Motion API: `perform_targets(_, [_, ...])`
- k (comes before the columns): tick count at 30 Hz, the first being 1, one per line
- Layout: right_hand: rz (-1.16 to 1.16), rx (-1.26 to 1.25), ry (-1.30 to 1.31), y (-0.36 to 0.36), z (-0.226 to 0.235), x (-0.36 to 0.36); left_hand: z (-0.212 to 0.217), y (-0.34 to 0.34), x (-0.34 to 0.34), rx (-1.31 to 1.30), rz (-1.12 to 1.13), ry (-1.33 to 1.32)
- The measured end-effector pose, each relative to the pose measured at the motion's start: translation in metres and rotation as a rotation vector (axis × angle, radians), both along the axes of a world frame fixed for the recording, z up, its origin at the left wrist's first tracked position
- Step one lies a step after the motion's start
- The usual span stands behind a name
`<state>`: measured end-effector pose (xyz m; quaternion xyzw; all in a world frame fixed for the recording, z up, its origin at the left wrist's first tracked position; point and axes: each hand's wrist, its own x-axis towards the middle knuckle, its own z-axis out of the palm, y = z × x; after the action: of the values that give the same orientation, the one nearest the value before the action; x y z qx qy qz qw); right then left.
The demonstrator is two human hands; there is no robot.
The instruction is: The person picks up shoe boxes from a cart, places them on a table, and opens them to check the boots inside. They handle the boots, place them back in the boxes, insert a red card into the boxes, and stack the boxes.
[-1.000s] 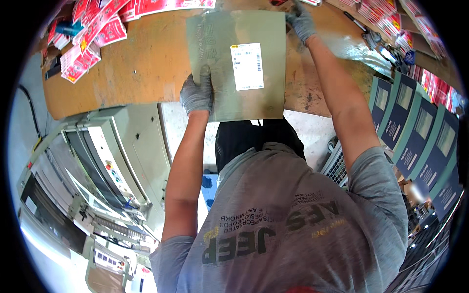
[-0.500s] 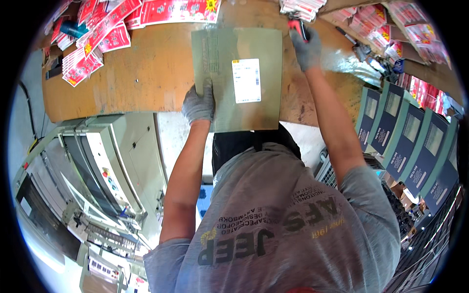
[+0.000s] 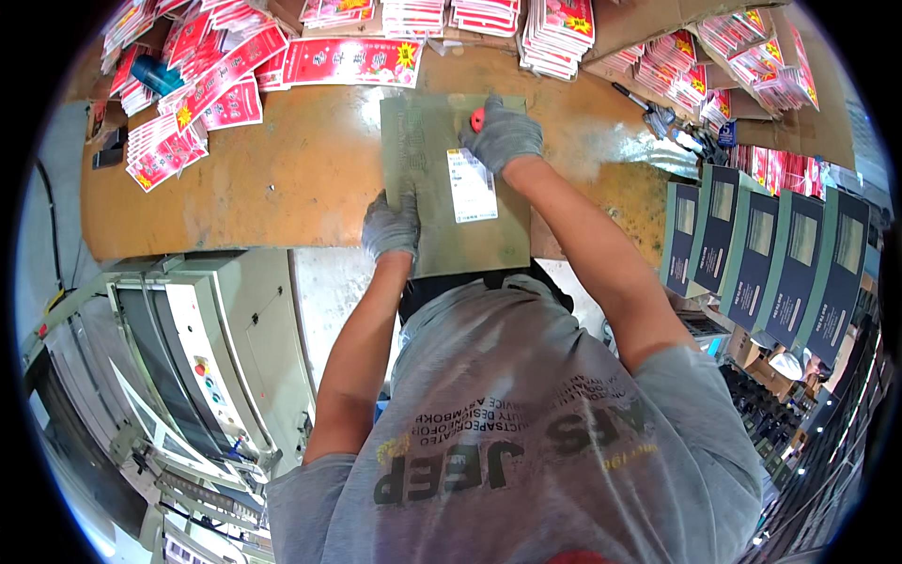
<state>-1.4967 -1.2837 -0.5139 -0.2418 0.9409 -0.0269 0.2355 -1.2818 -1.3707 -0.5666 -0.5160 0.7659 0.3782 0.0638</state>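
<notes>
A flat olive-green panel [image 3: 460, 249] lies on the table before me, its near edge close to my body. A white printed label [image 3: 477, 195] is stuck on it. In a grey glove, my left hand [image 3: 390, 228] grips the panel's left edge, with its thumb on top. My right hand [image 3: 503, 134], also gloved in grey, is over the panel's upper right part. It is closed around a hand tool [image 3: 477, 119] whose red end sticks out at the fingers. The rest of the tool is hidden, and its kind is unclear.
Stacks of red-and-white printed cards [image 3: 556, 36] line the table's [image 3: 282, 179] far side. At the right stand several green-and-dark boxes [image 3: 752, 268] and an open carton [image 3: 817, 132] of cards. A pen [image 3: 631, 96] lies beside the carton. Left of me stands a machine [image 3: 249, 348].
My right hand has come left and nearer with the red-and-black hand tool, from the far right side to over the panel. My left hand stays at the left edge. The view has shifted.
</notes>
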Motion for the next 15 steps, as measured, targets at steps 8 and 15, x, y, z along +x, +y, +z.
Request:
perform_targets(8, [-0.679, -1.088, -0.714, 0.124, -0.012, 0.004, -0.01, 0.007, 0.006, -0.049, 0.034, 0.136])
perform_targets(15, [-1.093, -1.314, -0.899, 0.247, -0.101, -0.007, -0.014, 0.01, 0.0, -0.11, 0.045, 0.042])
